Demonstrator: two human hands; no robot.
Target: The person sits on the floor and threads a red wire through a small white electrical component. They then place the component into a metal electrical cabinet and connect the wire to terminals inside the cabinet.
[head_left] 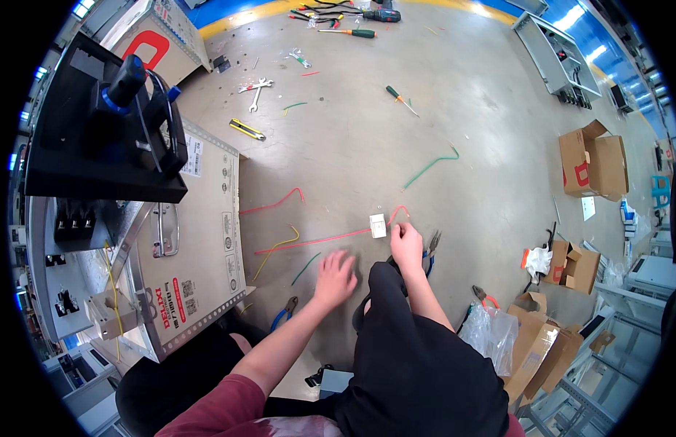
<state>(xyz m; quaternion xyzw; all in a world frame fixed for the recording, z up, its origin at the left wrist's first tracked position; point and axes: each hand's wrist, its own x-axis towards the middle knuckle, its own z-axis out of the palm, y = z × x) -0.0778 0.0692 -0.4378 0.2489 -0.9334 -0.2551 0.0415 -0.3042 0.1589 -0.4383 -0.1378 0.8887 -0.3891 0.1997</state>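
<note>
My left hand (336,280) hovers over the floor, slightly blurred, with its fingers apart and nothing visible in them. Beside it lie a short green wire (306,269) and a yellow wire (277,242). My right hand (407,247) has its fingers curled together in front of my knee; whatever is between them is hidden. Just left of those fingertips is a small white block (378,226). A long red wire (316,240) runs up to the block from the left, and a bent red wire end (400,211) shows on its other side, close above my right hand.
At left stands a large carton (199,240) with metal and black equipment on it. Blue-handled pliers (285,313) lie near my left forearm. Farther off are a utility knife (247,130), wrenches (259,95), a screwdriver (402,100) and a green wire (430,169). Open boxes (593,160) stand right.
</note>
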